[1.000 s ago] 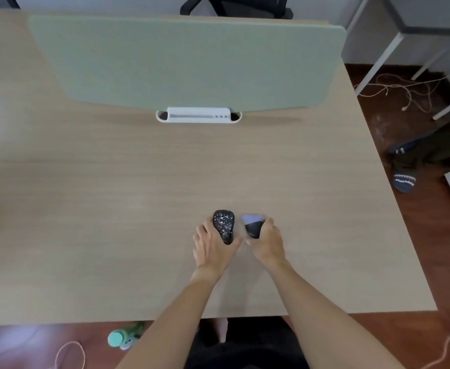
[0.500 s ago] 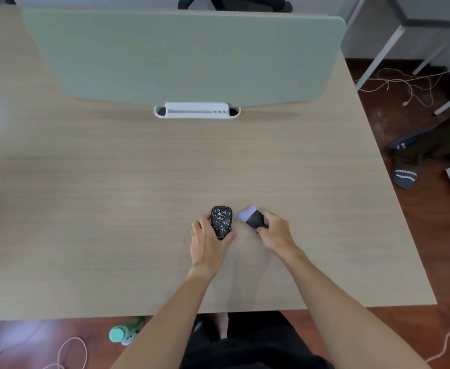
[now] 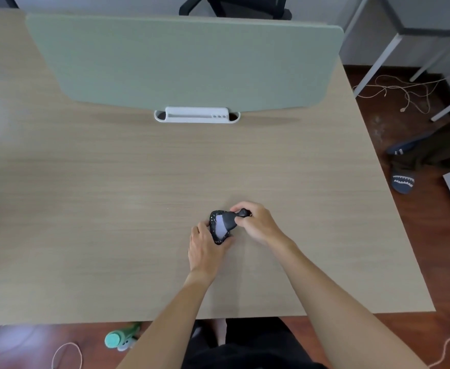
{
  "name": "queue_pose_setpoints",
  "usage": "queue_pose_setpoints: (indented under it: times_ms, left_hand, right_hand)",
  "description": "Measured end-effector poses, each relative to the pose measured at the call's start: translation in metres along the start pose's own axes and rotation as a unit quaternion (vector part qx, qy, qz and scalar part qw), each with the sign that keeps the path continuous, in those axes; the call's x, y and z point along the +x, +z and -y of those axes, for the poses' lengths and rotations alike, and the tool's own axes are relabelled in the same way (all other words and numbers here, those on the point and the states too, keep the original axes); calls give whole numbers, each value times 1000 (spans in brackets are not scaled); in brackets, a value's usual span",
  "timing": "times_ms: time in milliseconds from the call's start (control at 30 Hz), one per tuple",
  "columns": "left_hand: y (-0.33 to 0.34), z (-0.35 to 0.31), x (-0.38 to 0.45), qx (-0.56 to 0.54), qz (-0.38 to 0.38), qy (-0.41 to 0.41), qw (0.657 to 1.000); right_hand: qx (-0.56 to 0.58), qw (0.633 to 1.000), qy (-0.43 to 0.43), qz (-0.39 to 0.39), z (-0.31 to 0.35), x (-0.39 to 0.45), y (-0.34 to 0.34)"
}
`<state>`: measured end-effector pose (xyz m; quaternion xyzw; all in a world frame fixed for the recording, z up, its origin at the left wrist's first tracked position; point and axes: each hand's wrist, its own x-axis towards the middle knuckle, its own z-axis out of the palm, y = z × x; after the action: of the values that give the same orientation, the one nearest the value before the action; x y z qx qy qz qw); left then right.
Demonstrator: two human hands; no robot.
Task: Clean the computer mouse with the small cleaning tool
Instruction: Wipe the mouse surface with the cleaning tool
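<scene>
Swung over from beside the mouse [image 3: 219,227], the brush [image 3: 227,221] now lies across its top.

Right hand [image 3: 255,222] pinches the brush's dark handle, pale bristles on the shell; left hand [image 3: 205,247] is curled round the mouse's near end, pinning it to the table [image 3: 112,209]. Mouse looks light, hard, likely slippery; best held by its sides.

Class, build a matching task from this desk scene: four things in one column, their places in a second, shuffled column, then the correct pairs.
Things
1. computer mouse
2. cleaning tool
3. white tray
4. green bottle

Places
A. on the floor below the desk's near edge
B. held in the right hand, lying across the mouse
C. at the foot of the green divider panel
D. steadied on the desk by the left hand

Pairs: 1-D, 2-B, 3-C, 4-A
</scene>
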<state>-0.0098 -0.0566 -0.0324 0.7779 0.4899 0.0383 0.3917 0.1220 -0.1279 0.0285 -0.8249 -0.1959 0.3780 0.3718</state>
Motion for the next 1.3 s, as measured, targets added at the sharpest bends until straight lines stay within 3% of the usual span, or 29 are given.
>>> queue_pose_setpoints:
  times_ms: [400,600,867,1067,1300]
  left_hand:
    - [8,4,-3,34,-39,38,998]
    - [7,5,0,24,-22,31,999]
    - [5,3,0,27,-23,22,999]
    - [4,2,-1,28,-23,16,999]
    - [2,2,0,18,-9,13,1000]
  right_hand:
    - [-67,996,-45,-32,2,-3,3]
    - [-84,995,-35,-30,0,0,3]
    - [-113,990,-17,-82,3,1,-2]
    - [-82,996,-17,-24,10,0,14]
    - [-205,972,1,-112,15,4,7]
